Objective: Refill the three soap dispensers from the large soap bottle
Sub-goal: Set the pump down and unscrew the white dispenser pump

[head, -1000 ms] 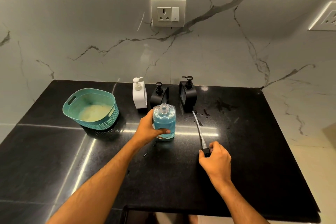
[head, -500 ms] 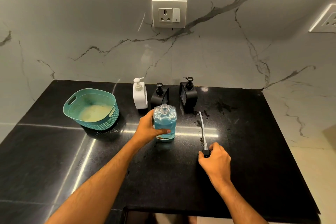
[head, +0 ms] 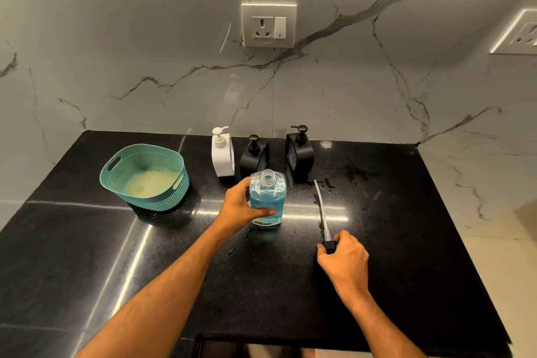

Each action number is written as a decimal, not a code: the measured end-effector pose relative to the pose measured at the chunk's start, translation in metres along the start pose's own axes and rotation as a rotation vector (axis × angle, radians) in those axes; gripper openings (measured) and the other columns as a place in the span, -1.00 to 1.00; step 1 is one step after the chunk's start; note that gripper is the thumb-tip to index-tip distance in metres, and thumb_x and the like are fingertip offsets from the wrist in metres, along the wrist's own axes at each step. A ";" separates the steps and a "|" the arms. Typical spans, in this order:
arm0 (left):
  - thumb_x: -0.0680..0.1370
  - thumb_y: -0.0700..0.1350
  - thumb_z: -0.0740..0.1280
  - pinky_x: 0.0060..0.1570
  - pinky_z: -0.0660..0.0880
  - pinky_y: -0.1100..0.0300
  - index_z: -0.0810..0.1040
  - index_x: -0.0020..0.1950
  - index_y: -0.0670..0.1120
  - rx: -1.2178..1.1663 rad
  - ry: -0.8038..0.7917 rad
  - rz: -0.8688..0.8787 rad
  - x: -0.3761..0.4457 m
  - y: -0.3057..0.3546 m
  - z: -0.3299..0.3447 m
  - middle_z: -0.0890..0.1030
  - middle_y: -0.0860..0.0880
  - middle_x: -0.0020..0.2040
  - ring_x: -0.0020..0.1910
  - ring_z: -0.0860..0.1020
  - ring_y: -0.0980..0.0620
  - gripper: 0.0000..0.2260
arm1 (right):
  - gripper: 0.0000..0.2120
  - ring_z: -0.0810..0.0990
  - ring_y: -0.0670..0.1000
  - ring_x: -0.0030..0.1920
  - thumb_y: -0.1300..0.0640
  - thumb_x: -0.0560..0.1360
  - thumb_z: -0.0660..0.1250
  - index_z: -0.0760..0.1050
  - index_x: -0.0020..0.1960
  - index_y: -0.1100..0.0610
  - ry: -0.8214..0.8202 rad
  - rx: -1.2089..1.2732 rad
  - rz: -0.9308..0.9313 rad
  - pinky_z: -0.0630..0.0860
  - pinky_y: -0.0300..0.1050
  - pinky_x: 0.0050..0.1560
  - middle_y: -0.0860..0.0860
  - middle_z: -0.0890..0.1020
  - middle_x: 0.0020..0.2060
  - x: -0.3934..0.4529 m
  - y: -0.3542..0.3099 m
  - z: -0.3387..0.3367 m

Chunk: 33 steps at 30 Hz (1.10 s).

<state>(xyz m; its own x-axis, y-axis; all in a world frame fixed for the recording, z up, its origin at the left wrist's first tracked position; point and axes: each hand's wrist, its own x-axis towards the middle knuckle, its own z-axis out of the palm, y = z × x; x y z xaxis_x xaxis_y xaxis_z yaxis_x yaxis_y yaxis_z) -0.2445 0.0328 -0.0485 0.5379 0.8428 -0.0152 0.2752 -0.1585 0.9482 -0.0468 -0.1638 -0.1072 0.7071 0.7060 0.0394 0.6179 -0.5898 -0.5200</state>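
Note:
The large clear soap bottle [head: 267, 197], holding blue liquid and with its neck uncapped, stands upright on the black counter [head: 116, 256]. My left hand [head: 239, 208] is wrapped around its left side. My right hand [head: 344, 257] rests on the counter, holding the black pump head [head: 329, 245]; its clear dip tube [head: 319, 203] lies flat on the counter, pointing away from me. Behind the bottle stand a white dispenser [head: 222, 154] and two black dispensers [head: 254, 158] [head: 300, 151], all with pumps on.
A teal perforated basket [head: 145, 179] with pale foamy contents sits at the left rear. Small wet spots [head: 348, 174] mark the counter near the tube. A marble wall with a socket [head: 268, 25] rises behind; the counter's front edge is near my forearms.
The pump tube has swung slightly to the right and settled flat on the counter. Both hands have stayed almost where they were.

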 end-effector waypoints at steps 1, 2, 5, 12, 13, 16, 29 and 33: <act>0.30 -0.20 0.70 0.17 0.57 0.33 0.50 0.38 0.06 0.001 -0.006 -0.001 0.001 0.001 0.002 0.66 0.11 0.25 0.25 0.61 0.22 -0.28 | -0.66 0.52 -0.02 -0.22 -0.04 0.37 0.58 0.44 -0.12 0.05 0.004 0.000 0.003 0.39 -0.19 -0.16 -0.07 0.53 -0.24 0.000 0.000 -0.001; 0.30 -0.20 0.70 0.16 0.57 0.34 0.50 0.39 0.05 0.004 -0.012 -0.002 0.001 0.001 0.004 0.65 0.12 0.25 0.25 0.60 0.23 -0.28 | -0.65 0.51 -0.02 -0.23 -0.04 0.37 0.58 0.42 -0.13 0.03 0.009 0.001 0.005 0.39 -0.19 -0.17 -0.07 0.52 -0.25 0.000 0.000 -0.001; 0.30 -0.19 0.70 0.15 0.57 0.33 0.51 0.37 0.03 0.009 -0.029 0.001 0.004 0.003 0.012 0.66 0.12 0.24 0.25 0.60 0.23 -0.30 | -0.64 0.49 -0.04 -0.24 -0.04 0.37 0.58 0.40 -0.14 0.01 0.015 0.001 0.016 0.38 -0.20 -0.19 -0.09 0.51 -0.25 0.001 0.000 -0.003; 0.31 -0.18 0.69 0.15 0.57 0.34 0.51 0.37 0.01 0.017 -0.063 0.011 0.013 0.010 0.031 0.64 0.13 0.24 0.24 0.60 0.25 -0.32 | -0.68 0.53 -0.02 -0.22 -0.05 0.37 0.58 0.48 -0.11 0.06 0.013 -0.005 0.040 0.41 -0.18 -0.18 -0.06 0.54 -0.23 0.004 0.006 -0.005; 0.31 -0.17 0.69 0.14 0.57 0.35 0.50 0.37 0.03 0.019 -0.064 0.013 0.014 0.011 0.034 0.64 0.14 0.24 0.24 0.60 0.27 -0.31 | -0.68 0.53 -0.01 -0.21 -0.05 0.37 0.57 0.48 -0.11 0.07 0.015 -0.008 0.044 0.40 -0.18 -0.18 -0.06 0.54 -0.23 0.004 0.007 -0.006; 0.31 -0.16 0.69 0.13 0.56 0.36 0.49 0.35 0.10 0.018 -0.065 0.008 0.017 0.012 0.040 0.63 0.18 0.22 0.23 0.59 0.30 -0.31 | -0.68 0.55 0.00 -0.19 -0.04 0.38 0.57 0.50 -0.08 0.09 0.018 -0.016 0.051 0.41 -0.18 -0.17 -0.04 0.56 -0.21 0.005 0.009 -0.008; 0.31 -0.12 0.70 0.14 0.53 0.42 0.47 0.40 0.10 0.034 -0.097 0.005 0.025 0.010 0.047 0.62 0.22 0.24 0.25 0.55 0.37 -0.28 | -0.67 0.46 -0.04 -0.20 -0.07 0.37 0.56 0.50 -0.07 0.07 0.011 -0.047 0.065 0.39 -0.20 -0.15 -0.06 0.53 -0.21 0.008 0.010 -0.006; 0.31 -0.10 0.70 0.13 0.51 0.44 0.44 0.40 0.16 0.041 -0.105 -0.009 0.023 0.010 0.047 0.60 0.22 0.26 0.27 0.54 0.36 -0.26 | -0.66 0.49 -0.04 -0.19 -0.07 0.37 0.56 0.51 -0.05 0.08 0.009 -0.052 0.059 0.40 -0.21 -0.14 -0.06 0.54 -0.20 0.008 0.010 -0.007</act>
<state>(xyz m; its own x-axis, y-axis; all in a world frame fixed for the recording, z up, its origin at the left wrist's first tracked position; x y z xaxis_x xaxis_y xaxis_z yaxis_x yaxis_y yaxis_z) -0.1914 0.0266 -0.0540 0.6151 0.7863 -0.0582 0.3110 -0.1741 0.9343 -0.0329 -0.1665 -0.1063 0.7459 0.6659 0.0173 0.5914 -0.6501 -0.4770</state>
